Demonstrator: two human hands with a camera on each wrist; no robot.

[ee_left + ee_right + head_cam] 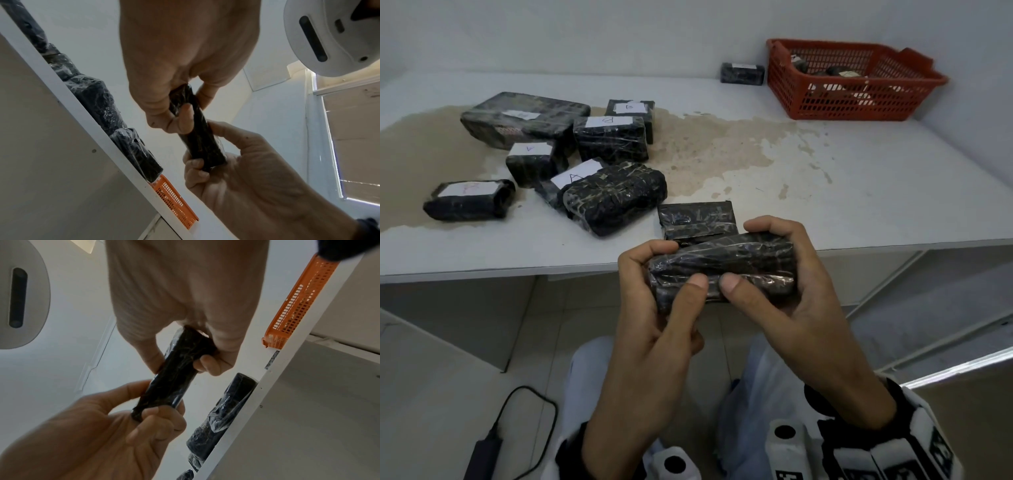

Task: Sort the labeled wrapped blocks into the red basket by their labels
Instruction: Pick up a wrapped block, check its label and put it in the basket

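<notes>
— Both hands are working one wrapped block [722, 265], holding it off the near edge of the table [859, 192]. The left hand [654, 301] is curling round its left end, thumb pressing on the near face.

— And the right hand [784, 287] is gripping the other end, fingers over the top, thumb beside the left thumb. No label is showing on this side.

— The red basket [852, 82] is sitting at the far right of the table, dark bundles inside.

— More blocks are lying at the left, one marked A [573, 178], another B [609, 137]. A lone block [742, 73] is resting just left of the basket.
</notes>
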